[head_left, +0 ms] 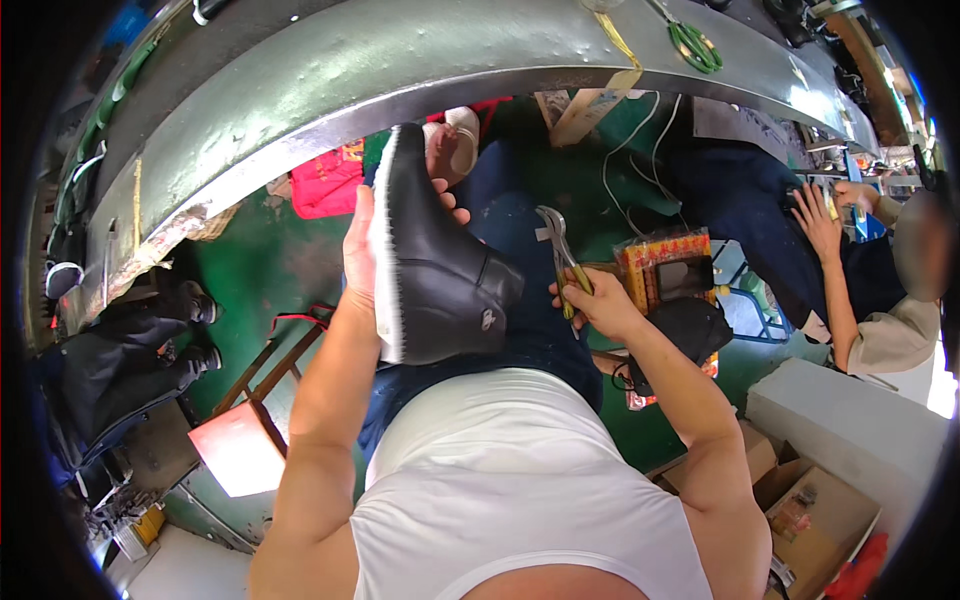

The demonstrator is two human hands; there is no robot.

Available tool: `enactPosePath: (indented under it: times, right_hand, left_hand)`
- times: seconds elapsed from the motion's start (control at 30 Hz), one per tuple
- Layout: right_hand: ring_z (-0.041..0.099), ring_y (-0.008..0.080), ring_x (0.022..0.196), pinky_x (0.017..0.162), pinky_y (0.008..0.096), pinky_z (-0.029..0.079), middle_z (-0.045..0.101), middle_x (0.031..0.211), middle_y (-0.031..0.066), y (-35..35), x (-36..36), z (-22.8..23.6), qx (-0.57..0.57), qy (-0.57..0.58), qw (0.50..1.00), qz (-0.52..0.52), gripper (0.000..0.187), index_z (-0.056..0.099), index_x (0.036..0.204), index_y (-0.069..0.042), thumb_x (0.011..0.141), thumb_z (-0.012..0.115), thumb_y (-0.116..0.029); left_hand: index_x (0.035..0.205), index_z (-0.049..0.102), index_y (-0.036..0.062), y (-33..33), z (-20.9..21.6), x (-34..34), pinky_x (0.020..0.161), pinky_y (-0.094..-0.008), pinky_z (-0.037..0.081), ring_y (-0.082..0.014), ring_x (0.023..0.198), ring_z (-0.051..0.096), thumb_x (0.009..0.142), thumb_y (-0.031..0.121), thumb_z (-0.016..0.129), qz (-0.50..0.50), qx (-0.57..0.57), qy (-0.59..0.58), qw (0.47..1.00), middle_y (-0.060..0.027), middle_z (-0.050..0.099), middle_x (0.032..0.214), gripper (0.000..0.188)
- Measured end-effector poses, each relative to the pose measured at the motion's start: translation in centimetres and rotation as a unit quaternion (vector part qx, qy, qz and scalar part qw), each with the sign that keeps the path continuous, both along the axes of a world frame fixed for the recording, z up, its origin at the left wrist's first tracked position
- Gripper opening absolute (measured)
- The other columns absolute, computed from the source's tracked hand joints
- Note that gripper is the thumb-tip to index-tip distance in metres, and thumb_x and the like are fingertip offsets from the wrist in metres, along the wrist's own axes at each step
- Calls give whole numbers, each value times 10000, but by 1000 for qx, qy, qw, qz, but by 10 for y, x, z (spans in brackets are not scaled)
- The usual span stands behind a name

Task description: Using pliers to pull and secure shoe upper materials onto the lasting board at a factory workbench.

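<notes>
A black boot [440, 275] with a white fuzzy edge down its left side rests over my lap. My left hand [361, 240] grips it from the left, fingertips showing past the boot's shaft. To the right of the boot, my right hand [606, 308] is closed around a pair of pincers [556, 235] with yellowish handles. The metal jaws point away from me and stand apart from the boot.
A metal-topped bench [330, 95] curves across the far side, with green-handled scissors [695, 48] on it. A small wooden stool [240, 445] stands left. Another person's hand [820, 225] is at far right. An open cardboard box [825, 515] sits lower right.
</notes>
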State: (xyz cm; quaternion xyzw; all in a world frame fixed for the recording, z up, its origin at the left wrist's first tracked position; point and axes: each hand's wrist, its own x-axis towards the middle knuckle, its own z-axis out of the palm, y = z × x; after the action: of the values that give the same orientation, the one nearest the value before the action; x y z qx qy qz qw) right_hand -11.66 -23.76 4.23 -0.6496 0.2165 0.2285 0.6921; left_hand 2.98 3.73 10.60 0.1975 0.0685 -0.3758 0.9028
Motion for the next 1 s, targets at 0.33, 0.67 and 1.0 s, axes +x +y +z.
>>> enactPosePath:
  times: [0.33,0.67,1.0]
  right_hand:
    - [570,86,650,523,235,480,660,908,71,17,13,8,-28,13,996,84,201,603,1114,16,974,563,-123]
    - [562,99,596,549,256,469,653,826,66,11,8,12,-64,29,995,66,183,631,1050,12,954,587,-137]
    - [655,287,830,776,373,504,677,902,166,1,8,46,-229,-62,949,209,245,617,1099,22,918,609,-144]
  left_hand:
    - [1491,238,-45,24,-20,2,1007,-612,452,-358,1204,555,1014,460,458,-56,-266,-37,962,-194,516,1234,729]
    - [1273,565,-8,3,-63,23,865,-395,542,-272,970,664,999,598,412,6,163,-67,984,-132,681,1080,682]
    - [1411,453,-12,-7,-94,-27,990,-395,473,-378,1100,623,834,402,729,-166,631,-513,558,-275,612,1215,762]
